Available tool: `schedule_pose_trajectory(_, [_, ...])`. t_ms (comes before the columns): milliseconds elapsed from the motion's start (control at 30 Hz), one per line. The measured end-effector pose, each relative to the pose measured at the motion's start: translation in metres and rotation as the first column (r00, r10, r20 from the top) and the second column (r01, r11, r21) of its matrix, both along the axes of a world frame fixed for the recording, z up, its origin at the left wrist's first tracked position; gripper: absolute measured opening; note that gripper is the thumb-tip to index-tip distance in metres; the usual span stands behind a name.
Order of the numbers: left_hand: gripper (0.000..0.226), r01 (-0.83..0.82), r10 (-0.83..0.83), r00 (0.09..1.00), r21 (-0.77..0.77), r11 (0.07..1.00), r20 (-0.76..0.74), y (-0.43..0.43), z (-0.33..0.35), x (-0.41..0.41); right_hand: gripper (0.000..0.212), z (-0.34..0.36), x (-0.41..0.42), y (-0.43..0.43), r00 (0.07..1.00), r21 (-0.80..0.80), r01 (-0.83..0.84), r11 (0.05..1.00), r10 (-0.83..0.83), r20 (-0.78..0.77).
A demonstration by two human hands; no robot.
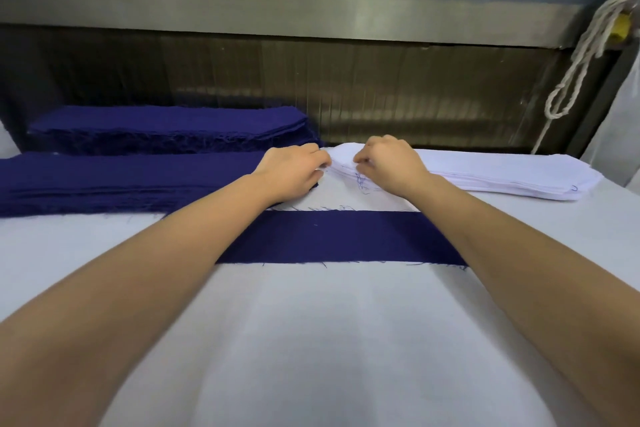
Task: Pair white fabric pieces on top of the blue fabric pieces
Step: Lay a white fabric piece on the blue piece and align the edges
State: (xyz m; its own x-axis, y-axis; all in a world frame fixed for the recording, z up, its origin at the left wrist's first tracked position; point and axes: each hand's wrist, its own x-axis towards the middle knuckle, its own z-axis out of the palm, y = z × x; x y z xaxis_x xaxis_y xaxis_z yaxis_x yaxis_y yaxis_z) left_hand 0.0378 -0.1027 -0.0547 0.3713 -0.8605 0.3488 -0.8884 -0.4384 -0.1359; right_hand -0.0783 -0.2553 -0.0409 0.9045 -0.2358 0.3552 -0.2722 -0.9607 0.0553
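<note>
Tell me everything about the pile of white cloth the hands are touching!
The pile of white cloth is a flat stack of many thin, long pieces, with small blue pen marks on its near side. It lies on the white-covered table, right of the nearer blue stack. At its left end the left hand pinches the edge, and the right hand rests on top, fingers curled round the top pieces.

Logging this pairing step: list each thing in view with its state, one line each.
single blue strip, flat on the table, no white piece on it yet.
white stack, piled flat, left end lifted slightly.
left hand, fingers curled, pinching the white stack's end.
right hand, fingers curled on the same end.
near blue stack, piled flat, edges frayed.
far blue stack, piled flat.
rope, hanging, looped.
</note>
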Motion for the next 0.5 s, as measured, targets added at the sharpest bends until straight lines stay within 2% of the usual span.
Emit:
schedule_pose_trajectory(100, [0.031, -0.011, 0.009, 0.999, -0.051, 0.999, -0.046, -0.009, -0.002, 0.002, 0.031, 0.002, 0.002, 0.003, 1.0, -0.055, 0.01, 0.998, -0.009, 0.008])
schedule_pose_trajectory(200, [0.031, -0.007, 0.0, 0.997, -0.099, 0.995, -0.073, -0.015, -0.003, 0.002, 0.033, 0.001, 0.003, 0.005, 0.999, -0.035, 0.025, 0.999, -0.024, 0.033])
schedule_pose_trajectory(333, [0.027, -0.019, 0.001, 0.995, -0.194, 0.981, -0.097, -0.023, 0.0, -0.002, 0.024, 0.0, 0.008, 0.004, 0.988, 0.183, 0.031, 0.983, -0.059, 0.146])
schedule_pose_trajectory(500, [0.031, -0.042, 0.019, 0.992, -0.193, 0.98, -0.121, -0.032, 0.006, -0.001, 0.01, -0.002, 0.012, -0.005, 0.954, 0.414, 0.01, 0.91, -0.132, 0.268])
